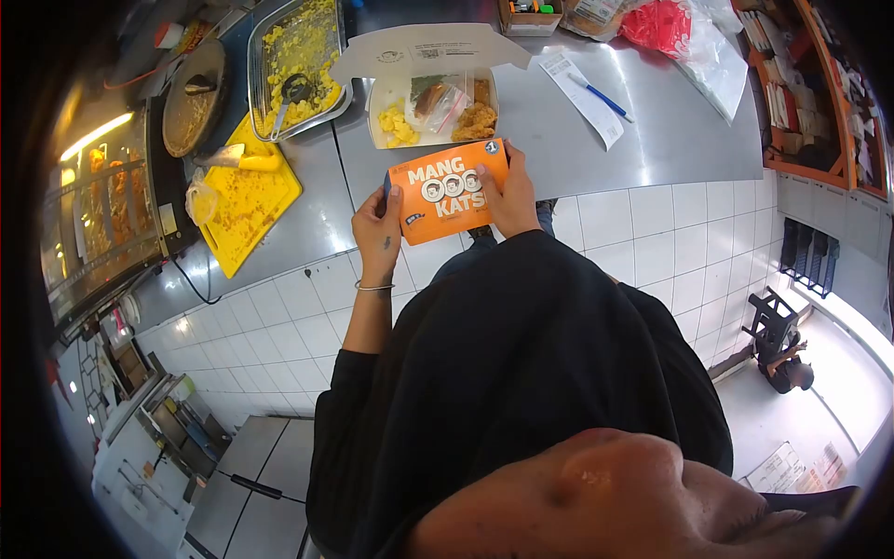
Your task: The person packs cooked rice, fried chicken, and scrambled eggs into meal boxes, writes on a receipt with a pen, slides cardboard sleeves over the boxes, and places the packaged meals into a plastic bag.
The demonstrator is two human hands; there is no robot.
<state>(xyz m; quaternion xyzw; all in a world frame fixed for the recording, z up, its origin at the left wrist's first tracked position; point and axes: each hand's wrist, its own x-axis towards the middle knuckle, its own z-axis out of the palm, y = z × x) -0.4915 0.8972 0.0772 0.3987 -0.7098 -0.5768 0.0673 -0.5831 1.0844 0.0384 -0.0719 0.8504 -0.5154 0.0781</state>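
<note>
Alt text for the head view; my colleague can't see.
Left hand and right hand hold an orange carton before an open meal box with fried food and likely scrambled egg. A tray of similar yellow food stands to its left on the steel counter.

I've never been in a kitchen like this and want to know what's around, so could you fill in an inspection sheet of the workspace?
Surface: metal worktop; yellow crumbs on the yellow board.
Job's things: orange packet; open food box beyond it, with yellow food, a fried piece and a plastic packet inside.
Clutter: paper slip with blue pen; tray of yellow food with ladle; red plastic.
Hands: left hand and right hand grip the packet, fingers closed on opposite sides.
Cables: black cable hanging at left, its ends unclear.
Surroundings: white tiles; lit cabinet at left; another person, far right.
</note>
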